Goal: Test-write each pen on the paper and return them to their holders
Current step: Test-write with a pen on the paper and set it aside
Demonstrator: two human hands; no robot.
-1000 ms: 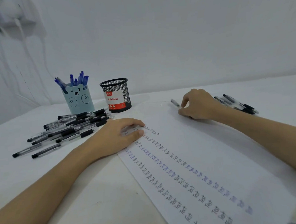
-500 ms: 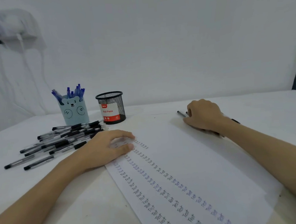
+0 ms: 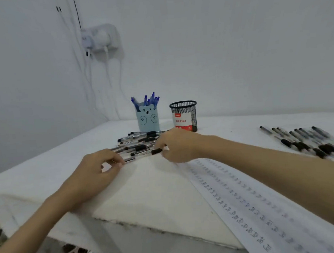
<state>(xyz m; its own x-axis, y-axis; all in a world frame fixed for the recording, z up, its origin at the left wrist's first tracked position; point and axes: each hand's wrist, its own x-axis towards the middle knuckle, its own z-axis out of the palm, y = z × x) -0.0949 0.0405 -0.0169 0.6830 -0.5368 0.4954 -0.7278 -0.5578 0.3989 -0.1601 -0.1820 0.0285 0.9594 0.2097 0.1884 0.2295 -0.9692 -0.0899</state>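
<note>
Head view: both hands work at the pile [image 3: 138,146] of black-capped pens in front of the bear cup [image 3: 148,119]. The right hand [image 3: 178,145] pinches one pen [image 3: 142,154] near its cap; the left hand [image 3: 98,170] curls its fingers at the other end, though whether it grips cannot be told. A pen is probably light, stiff and prone to roll, best taken mid-barrel. More pens [image 3: 309,142] lie at the right, beyond the paper [image 3: 252,205]. The mesh cup [image 3: 184,116] stands beside the bear cup. The table [image 3: 151,194] is white-covered, with bare walls and a socket [image 3: 99,39] behind it.
</note>
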